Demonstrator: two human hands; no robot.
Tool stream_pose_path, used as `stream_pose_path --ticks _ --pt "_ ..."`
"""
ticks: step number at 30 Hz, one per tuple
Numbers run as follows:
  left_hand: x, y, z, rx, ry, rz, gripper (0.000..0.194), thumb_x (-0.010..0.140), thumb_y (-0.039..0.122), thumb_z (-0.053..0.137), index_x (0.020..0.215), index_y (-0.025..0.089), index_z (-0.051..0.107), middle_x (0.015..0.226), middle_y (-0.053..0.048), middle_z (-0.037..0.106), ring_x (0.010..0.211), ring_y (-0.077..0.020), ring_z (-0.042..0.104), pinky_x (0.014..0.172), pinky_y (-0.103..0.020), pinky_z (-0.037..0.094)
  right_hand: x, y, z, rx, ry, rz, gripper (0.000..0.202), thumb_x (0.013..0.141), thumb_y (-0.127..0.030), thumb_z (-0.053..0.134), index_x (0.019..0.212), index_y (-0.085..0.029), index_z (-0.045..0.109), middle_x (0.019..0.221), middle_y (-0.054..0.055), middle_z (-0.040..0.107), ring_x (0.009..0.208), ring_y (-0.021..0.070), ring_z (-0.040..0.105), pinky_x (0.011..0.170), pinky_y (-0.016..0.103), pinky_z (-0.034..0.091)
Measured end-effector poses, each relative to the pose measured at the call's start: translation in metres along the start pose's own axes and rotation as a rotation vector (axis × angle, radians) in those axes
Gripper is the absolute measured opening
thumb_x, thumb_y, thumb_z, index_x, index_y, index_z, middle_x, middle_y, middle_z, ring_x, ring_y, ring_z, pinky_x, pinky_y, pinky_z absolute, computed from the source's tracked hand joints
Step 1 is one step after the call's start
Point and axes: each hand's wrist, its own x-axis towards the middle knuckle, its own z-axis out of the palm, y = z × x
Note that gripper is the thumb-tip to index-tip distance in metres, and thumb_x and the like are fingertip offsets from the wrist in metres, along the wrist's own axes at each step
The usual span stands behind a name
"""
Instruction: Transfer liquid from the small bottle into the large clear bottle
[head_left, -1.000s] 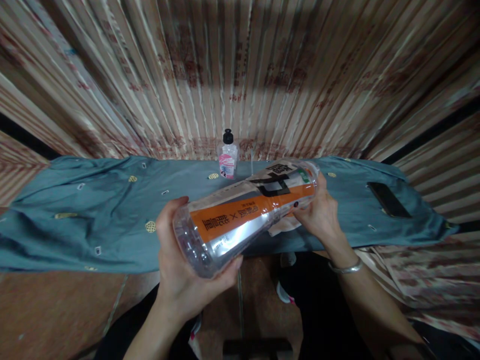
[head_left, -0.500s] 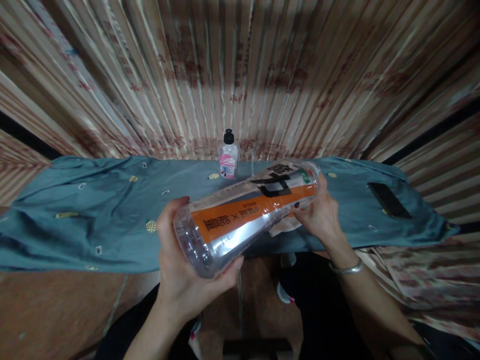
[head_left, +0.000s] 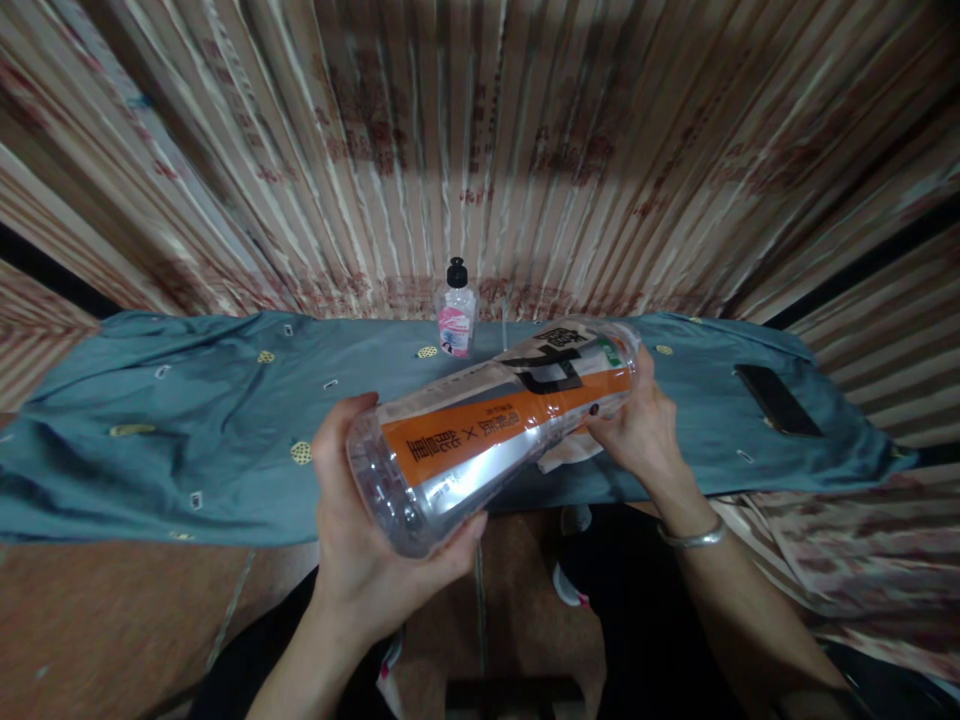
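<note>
A large clear plastic bottle [head_left: 480, 430] with an orange, white and black label is held tilted above the cloth-covered surface. My left hand [head_left: 367, 550] grips its near, lower-left end, with the fingers behind it and the thumb underneath. Round the far, right end, my right hand [head_left: 641, 425] is closed, and a silver bracelet sits on that wrist. A pale cloth or paper [head_left: 574, 452] shows partly beneath the bottle near my right hand; most of it is hidden.
A small clear bottle [head_left: 456, 318] with a black cap and pink label stands at the back of the teal cloth [head_left: 225, 430]. To the right lies a dark phone-like object [head_left: 778, 400]. A patterned curtain [head_left: 480, 150] hangs behind.
</note>
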Motion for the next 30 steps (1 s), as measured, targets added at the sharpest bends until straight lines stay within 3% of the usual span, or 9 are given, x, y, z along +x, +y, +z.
stream_pose_path --ticks 5,30 --pt "-0.0002 0.0021 0.0044 -0.015 0.077 -0.019 0.09 0.068 0.05 0.084 0.148 0.033 0.046 0.121 -0.01 0.062 0.093 -0.0318 0.072 0.074 -0.052 0.068 -0.0002 0.001 0.0002 0.018 -0.017 0.003 0.093 0.081 -0.043 0.07 0.16 -0.02 0.028 0.14 0.019 0.071 0.111 0.0387 0.077 0.086 0.05 0.066" --pt "-0.0007 0.0031 0.0042 0.001 0.078 -0.011 0.091 0.069 0.051 0.084 0.15 0.034 0.045 0.124 -0.009 0.061 0.099 -0.0315 0.072 0.078 -0.052 0.069 -0.0003 -0.0002 0.0005 -0.015 0.003 0.007 0.092 0.081 -0.043 0.07 0.16 -0.019 0.03 0.135 0.019 0.074 0.108 0.0392 0.078 0.084 0.05 0.067"
